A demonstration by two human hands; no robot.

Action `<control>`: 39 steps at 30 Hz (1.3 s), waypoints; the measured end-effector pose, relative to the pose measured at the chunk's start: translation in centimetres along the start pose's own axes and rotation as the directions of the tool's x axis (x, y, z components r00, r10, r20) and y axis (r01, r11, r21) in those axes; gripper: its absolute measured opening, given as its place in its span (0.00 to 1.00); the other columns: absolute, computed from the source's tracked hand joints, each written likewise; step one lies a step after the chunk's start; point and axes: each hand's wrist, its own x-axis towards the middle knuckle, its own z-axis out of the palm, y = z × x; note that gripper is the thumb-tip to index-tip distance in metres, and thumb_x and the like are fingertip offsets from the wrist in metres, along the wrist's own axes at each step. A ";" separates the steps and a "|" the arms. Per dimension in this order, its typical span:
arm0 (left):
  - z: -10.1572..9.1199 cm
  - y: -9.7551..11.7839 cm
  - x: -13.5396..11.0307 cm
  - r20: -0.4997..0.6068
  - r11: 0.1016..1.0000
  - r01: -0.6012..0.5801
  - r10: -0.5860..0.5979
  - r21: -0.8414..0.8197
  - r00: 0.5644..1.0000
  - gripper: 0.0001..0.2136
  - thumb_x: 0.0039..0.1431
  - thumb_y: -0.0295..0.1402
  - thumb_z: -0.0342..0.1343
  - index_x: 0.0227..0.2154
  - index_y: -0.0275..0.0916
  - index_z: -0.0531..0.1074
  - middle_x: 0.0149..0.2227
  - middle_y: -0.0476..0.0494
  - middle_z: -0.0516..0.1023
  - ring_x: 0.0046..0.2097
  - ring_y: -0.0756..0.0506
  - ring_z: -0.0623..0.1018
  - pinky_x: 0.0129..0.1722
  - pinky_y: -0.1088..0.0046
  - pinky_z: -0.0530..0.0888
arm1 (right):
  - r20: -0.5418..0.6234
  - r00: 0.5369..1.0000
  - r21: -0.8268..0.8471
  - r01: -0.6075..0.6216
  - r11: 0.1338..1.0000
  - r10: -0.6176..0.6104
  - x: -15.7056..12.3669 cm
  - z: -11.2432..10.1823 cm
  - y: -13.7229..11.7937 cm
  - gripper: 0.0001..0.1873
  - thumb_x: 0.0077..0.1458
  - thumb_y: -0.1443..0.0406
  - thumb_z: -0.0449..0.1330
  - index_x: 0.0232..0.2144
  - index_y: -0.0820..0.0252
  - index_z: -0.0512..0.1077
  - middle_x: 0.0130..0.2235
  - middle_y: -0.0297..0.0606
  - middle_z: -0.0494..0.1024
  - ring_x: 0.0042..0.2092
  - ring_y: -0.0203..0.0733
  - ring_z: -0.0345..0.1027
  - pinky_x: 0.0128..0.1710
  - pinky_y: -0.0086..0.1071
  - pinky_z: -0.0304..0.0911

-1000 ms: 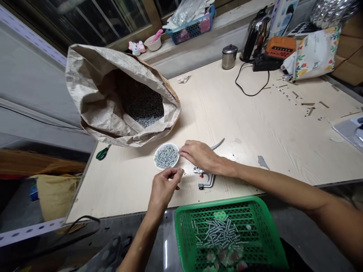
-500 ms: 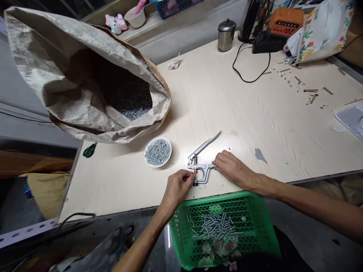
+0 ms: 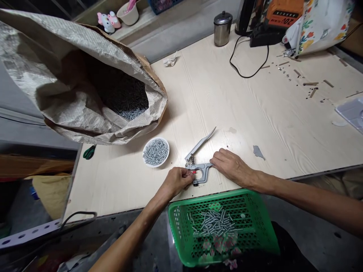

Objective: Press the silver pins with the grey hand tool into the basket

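Note:
A grey metal press plier (image 3: 199, 156) lies on the pale wooden table (image 3: 255, 113), its upper handle raised. My left hand (image 3: 177, 180) is pinched at the plier's red-tipped jaw, holding something too small to make out. My right hand (image 3: 231, 166) rests on the lower handle, fingers curled over it. A small white dish (image 3: 155, 152) full of little metal springs sits just left of the plier. Below the table edge, a green plastic basket (image 3: 221, 226) holds a heap of similar springs.
A big open paper sack (image 3: 85, 79) of dark springs lies at the left. Green scissors (image 3: 89, 152) rest beneath it. A steel canister (image 3: 222, 28), a kettle with black cord (image 3: 246, 56), an orange box and a floral bag stand at the back. Small scraps dot the right side.
My right hand left the dish and came down onto the plier's lower handle. My left hand moved right to the plier's jaw. The view has dipped and shifted left.

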 end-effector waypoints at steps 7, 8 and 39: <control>0.5 -0.3 0.0 0.009 0.996 0.074 -0.073 -0.042 0.997 0.15 0.50 0.41 0.53 0.15 0.39 0.64 0.14 0.51 0.67 0.19 0.52 0.66 0.23 0.76 0.62 | 0.151 0.988 0.060 0.017 0.998 -0.026 0.8 -1.5 1.3 0.10 0.60 0.60 0.58 0.41 0.60 0.70 0.45 0.43 0.72 0.46 0.47 0.61 0.42 0.39 0.58; 0.5 -0.3 0.0 0.010 0.995 0.085 -0.085 -0.045 0.996 0.14 0.50 0.41 0.53 0.15 0.39 0.65 0.14 0.51 0.67 0.19 0.51 0.67 0.23 0.76 0.62 | 0.166 0.985 0.074 0.031 0.997 -0.043 1.1 -1.8 1.7 0.18 0.58 0.57 0.60 0.47 0.60 0.68 0.51 0.46 0.70 0.51 0.51 0.59 0.45 0.42 0.59; 2.8 2.6 1.9 -0.279 0.712 -0.233 0.523 0.663 0.805 0.28 0.49 0.27 0.56 0.57 0.33 0.65 0.55 0.34 0.72 0.52 0.37 0.71 0.52 0.58 0.71 | 0.301 0.953 -0.049 0.050 0.998 -0.033 6.2 -2.8 1.4 0.30 0.36 0.56 0.74 0.39 0.68 0.72 0.39 0.47 0.73 0.39 0.47 0.62 0.35 0.37 0.63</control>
